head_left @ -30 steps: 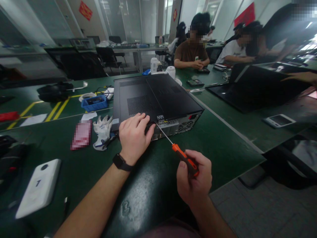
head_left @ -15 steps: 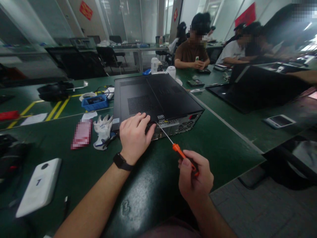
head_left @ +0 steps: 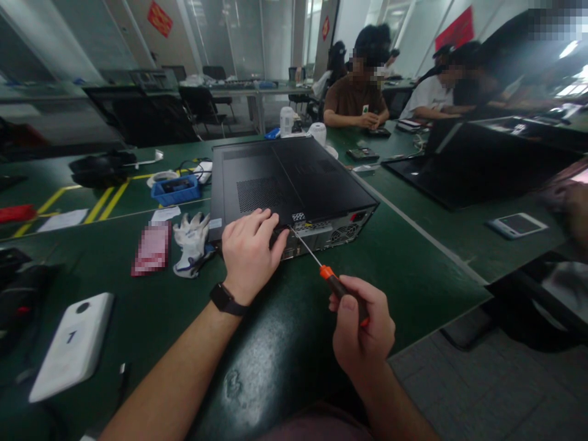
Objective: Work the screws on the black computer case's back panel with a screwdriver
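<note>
A black desktop computer case (head_left: 294,177) lies flat on the green table (head_left: 404,263), its rear panel facing me. My left hand (head_left: 250,254), with a black watch on the wrist, rests on the near top edge of the case, its fingers bent over the rim. My right hand (head_left: 362,327) is closed round the orange and black handle of a screwdriver (head_left: 328,274). The thin shaft slants up and left, and its tip meets the rear panel just right of my left fingers.
White work gloves (head_left: 190,242) and a blurred pink item lie left of the case. A blue tray (head_left: 175,190) sits behind them, and a white device marked 1 (head_left: 73,346) lies near left. A phone (head_left: 517,224) and a second black case are at right. Other people sit at the far tables.
My right hand has shifted its grip slightly along the screwdriver handle, while the tip stays at the rear panel. My left hand has not moved. A person's hand has appeared at the far right.
</note>
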### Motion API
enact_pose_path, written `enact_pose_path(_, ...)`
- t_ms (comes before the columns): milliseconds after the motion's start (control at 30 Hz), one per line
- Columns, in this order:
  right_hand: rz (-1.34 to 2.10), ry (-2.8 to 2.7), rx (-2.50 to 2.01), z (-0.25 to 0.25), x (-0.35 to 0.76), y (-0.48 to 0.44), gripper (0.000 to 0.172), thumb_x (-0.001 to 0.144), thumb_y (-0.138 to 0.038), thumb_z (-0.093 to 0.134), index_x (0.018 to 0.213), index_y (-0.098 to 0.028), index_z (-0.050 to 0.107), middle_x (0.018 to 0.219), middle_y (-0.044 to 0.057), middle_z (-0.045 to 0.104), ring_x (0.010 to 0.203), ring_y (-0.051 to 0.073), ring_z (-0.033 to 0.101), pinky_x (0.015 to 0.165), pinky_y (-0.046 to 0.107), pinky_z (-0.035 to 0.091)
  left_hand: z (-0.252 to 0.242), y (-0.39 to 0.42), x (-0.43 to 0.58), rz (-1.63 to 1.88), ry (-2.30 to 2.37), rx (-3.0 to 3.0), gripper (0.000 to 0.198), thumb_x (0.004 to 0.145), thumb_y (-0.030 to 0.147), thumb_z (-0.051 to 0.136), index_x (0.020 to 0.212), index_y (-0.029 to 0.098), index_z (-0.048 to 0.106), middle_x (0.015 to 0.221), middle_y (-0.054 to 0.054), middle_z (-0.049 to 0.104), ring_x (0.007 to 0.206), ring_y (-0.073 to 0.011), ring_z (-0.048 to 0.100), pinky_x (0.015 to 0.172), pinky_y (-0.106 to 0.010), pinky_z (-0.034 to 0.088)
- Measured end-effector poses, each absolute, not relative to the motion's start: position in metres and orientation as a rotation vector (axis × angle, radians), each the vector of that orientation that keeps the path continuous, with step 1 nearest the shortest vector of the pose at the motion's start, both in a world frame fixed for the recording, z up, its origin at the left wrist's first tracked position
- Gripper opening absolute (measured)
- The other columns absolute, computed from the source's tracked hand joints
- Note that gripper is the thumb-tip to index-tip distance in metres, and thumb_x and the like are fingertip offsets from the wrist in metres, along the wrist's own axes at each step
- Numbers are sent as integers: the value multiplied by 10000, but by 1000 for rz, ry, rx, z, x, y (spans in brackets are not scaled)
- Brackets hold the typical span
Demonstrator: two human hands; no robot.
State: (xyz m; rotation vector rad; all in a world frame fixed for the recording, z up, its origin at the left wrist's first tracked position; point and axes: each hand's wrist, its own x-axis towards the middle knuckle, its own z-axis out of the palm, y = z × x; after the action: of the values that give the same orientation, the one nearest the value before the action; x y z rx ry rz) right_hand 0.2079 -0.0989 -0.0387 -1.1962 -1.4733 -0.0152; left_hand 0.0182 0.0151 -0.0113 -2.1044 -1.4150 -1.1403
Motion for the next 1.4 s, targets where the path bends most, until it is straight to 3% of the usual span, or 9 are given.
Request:
enact_pose_path(167, -43, -1530, -1080, -31, 208, -98, 349, 919, -160, 596, 1264, -202, 619, 1017, 66, 720, 834, 192, 744, 686, 322, 623, -12, 15, 18, -1145, -1424, -2110, 258, 994, 355, 686, 1196, 202, 731, 1273, -108, 782, 1227, -325, 714, 1004, -481, 491)
enact_pose_path(400, -48, -1456, -1227, -39, 209, -99, 264, 975, -198, 618, 1236, -222, 656, 923, 29, 755, 649, 146, 729, 567, 255, 581, -12, 15, 18, -1147, -1444, -2121, 264, 993, 361, 683, 1198, 205, 738, 1284, -117, 778, 1232, -334, 710, 1012, -501, 490)
enact_pose_path(633, -53, -1487, -1140, -33, 207, -99, 316, 946, -171, 596, 1259, -209, 628, 1035, 65, 735, 796, 176, 756, 671, 301, 623, -11, 15, 19, -1153, -1435, -2119, 258, 994, 353, 681, 1195, 200, 739, 1283, -117, 779, 1229, -327, 712, 1012, -492, 490)
enact_pose_path(900, -7, -1455, -1236, -39, 209, -100, 252, 1006, -238, 572, 1250, -222, 636, 866, 17, 736, 653, 154, 724, 578, 271, 583, -11, 15, 18, -1152, -1430, -2117, 248, 996, 358, 677, 1188, 214, 739, 1273, -117, 783, 1225, -329, 717, 1002, -486, 498)
enact_pose_path(1133, -64, -1566, -1077, -25, 206, -96, 362, 898, -149, 604, 1254, -208, 601, 999, 62, 701, 802, 185, 717, 663, 323, 609, -12, 15, 18, -1153, -1448, -2118, 252, 987, 359, 688, 1197, 229, 739, 1290, -113, 779, 1232, -334, 714, 1016, -501, 494)
enact_pose_path(1400, -56, -1477, -1246, -38, 208, -101, 271, 973, -230, 630, 1244, -226, 634, 872, 17, 742, 643, 157, 726, 559, 264, 580, -12, 15, 18, -1139, -1423, -2112, 255, 1000, 357, 677, 1199, 205, 727, 1282, -110, 779, 1232, -322, 713, 1023, -486, 492)
